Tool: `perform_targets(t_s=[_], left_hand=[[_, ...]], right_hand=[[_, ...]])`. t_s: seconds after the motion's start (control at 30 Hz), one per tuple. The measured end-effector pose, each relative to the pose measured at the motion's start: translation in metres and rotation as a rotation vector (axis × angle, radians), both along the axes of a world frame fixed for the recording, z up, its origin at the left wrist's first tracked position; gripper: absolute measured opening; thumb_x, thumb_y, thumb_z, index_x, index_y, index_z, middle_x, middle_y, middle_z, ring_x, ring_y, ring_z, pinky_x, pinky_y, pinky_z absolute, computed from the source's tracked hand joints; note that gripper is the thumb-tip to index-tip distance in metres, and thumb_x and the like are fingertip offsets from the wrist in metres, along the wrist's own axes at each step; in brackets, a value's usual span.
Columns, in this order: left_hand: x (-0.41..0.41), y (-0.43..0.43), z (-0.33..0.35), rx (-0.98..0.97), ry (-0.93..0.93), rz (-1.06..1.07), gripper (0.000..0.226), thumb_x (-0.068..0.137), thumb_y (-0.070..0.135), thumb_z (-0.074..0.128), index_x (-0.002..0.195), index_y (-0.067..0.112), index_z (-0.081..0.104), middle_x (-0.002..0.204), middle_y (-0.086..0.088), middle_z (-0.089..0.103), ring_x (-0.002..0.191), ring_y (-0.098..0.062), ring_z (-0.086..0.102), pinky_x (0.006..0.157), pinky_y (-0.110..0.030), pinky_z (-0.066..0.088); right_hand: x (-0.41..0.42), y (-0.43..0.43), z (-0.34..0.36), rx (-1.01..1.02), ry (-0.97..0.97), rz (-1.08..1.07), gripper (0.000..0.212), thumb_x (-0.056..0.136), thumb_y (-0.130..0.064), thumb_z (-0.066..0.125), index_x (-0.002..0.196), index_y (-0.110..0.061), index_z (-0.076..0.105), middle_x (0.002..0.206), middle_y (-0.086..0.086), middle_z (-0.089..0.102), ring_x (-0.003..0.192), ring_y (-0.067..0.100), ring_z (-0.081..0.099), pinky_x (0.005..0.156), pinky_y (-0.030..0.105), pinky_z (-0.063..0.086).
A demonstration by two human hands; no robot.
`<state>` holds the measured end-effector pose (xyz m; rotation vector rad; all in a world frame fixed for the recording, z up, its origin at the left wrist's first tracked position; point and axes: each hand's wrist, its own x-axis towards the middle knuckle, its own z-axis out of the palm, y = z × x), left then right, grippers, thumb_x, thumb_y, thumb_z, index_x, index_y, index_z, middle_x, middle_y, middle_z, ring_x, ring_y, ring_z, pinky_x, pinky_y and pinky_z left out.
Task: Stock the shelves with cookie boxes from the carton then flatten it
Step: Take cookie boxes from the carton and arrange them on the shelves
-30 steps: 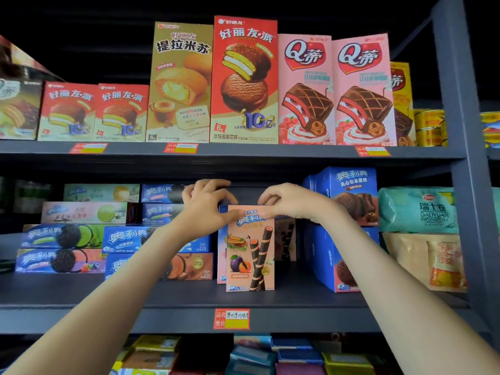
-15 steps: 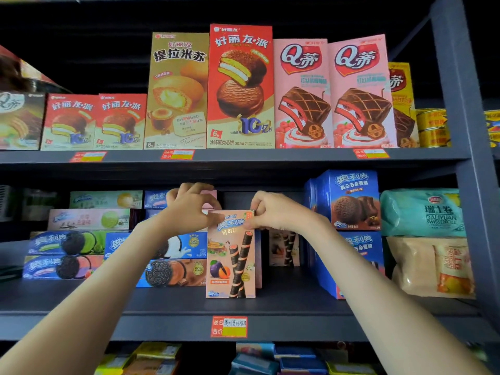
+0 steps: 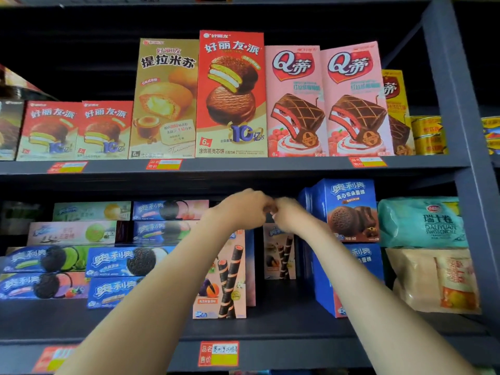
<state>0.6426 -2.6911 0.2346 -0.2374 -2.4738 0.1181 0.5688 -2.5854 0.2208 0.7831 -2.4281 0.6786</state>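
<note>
An orange-pink wafer-roll cookie box (image 3: 226, 280) stands upright at the front of the middle shelf (image 3: 270, 328). A second box of the same kind (image 3: 278, 253) stands farther back to its right. My left hand (image 3: 238, 209) and my right hand (image 3: 290, 216) meet just above these boxes, reaching into the shelf. Only the backs of the hands show, blurred, with the fingers hidden behind them. Whether either hand holds anything cannot be made out. The carton is out of view.
Blue sandwich-cookie boxes (image 3: 121, 262) lie stacked to the left. Tall blue boxes (image 3: 349, 209) stand stacked to the right, beside bagged rolls (image 3: 422, 223). The upper shelf (image 3: 243, 165) carries pie boxes (image 3: 231, 96). A grey upright post (image 3: 465, 147) borders the right side.
Both hands have left the top corners of the front wafer-roll box, risen and come together deeper in the shelf. The box now stands a little left of where it was.
</note>
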Motion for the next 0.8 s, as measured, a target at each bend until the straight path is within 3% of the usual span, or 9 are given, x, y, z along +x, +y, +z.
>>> perform_targets(t_s=[0.1, 0.2, 0.37, 0.5, 0.6, 0.67, 0.8], left_hand=[[-0.008, 0.001, 0.003, -0.023, -0.033, 0.093, 0.046, 0.088, 0.009, 0.043, 0.126, 0.029, 0.059, 0.122, -0.004, 0.062, 0.104, -0.026, 0.061, 0.085, -0.036, 0.051], [-0.011, -0.007, 0.004, 0.006, -0.059, 0.115, 0.043, 0.088, 0.013, 0.042, 0.125, 0.027, 0.06, 0.123, -0.005, 0.062, 0.107, -0.026, 0.06, 0.089, -0.037, 0.051], [-0.009, -0.015, 0.012, 0.132, -0.146, 0.052, 0.035, 0.091, 0.011, 0.04, 0.114, 0.01, 0.066, 0.121, -0.008, 0.064, 0.111, -0.025, 0.058, 0.095, -0.034, 0.046], [-0.017, -0.022, 0.01, 0.135, -0.198, 0.051, 0.033, 0.096, 0.02, 0.04, 0.12, 0.017, 0.063, 0.125, -0.002, 0.061, 0.114, -0.02, 0.055, 0.091, -0.028, 0.041], [-0.026, -0.026, 0.006, 0.138, -0.204, 0.044, 0.029, 0.095, 0.023, 0.041, 0.108, 0.014, 0.067, 0.106, -0.003, 0.065, 0.099, -0.022, 0.058, 0.084, -0.032, 0.042], [-0.028, -0.026, 0.005, 0.132, -0.188, 0.052, 0.029, 0.096, 0.025, 0.041, 0.097, 0.011, 0.066, 0.091, -0.003, 0.059, 0.085, -0.021, 0.054, 0.079, -0.031, 0.041], [-0.026, -0.026, 0.004, 0.155, -0.129, 0.073, 0.034, 0.098, 0.033, 0.04, 0.093, 0.011, 0.066, 0.084, -0.004, 0.061, 0.079, -0.02, 0.057, 0.079, -0.035, 0.045]], right_hand=[[-0.019, -0.011, -0.003, 0.09, -0.016, -0.061, 0.033, 0.093, 0.0, 0.047, 0.125, -0.003, 0.053, 0.124, 0.016, 0.058, 0.11, 0.03, 0.058, 0.074, 0.028, 0.041], [-0.036, -0.021, -0.008, 0.123, -0.045, -0.077, 0.037, 0.095, -0.001, 0.047, 0.132, -0.002, 0.048, 0.128, 0.015, 0.055, 0.115, 0.028, 0.056, 0.088, 0.03, 0.045], [-0.071, -0.037, -0.015, 0.231, -0.052, -0.101, 0.053, 0.094, -0.002, 0.042, 0.146, -0.01, 0.03, 0.151, 0.013, 0.031, 0.137, 0.027, 0.034, 0.11, 0.039, 0.033], [-0.085, -0.036, -0.022, 0.422, -0.01, -0.174, 0.047, 0.1, -0.023, 0.036, 0.146, -0.016, 0.029, 0.156, 0.006, 0.025, 0.14, 0.021, 0.03, 0.112, 0.036, 0.028], [-0.086, -0.036, -0.018, 0.357, -0.079, -0.169, 0.06, 0.097, -0.017, 0.043, 0.15, -0.009, 0.016, 0.158, 0.011, 0.015, 0.144, 0.025, 0.019, 0.114, 0.035, 0.022], [-0.084, -0.036, -0.014, 0.356, -0.046, -0.213, 0.06, 0.095, -0.015, 0.046, 0.149, -0.009, 0.019, 0.157, 0.012, 0.014, 0.144, 0.029, 0.015, 0.115, 0.037, 0.019], [-0.085, -0.036, -0.014, 0.392, 0.047, -0.29, 0.05, 0.094, -0.008, 0.048, 0.143, -0.012, 0.036, 0.158, 0.012, 0.005, 0.144, 0.032, 0.005, 0.116, 0.041, 0.011]])
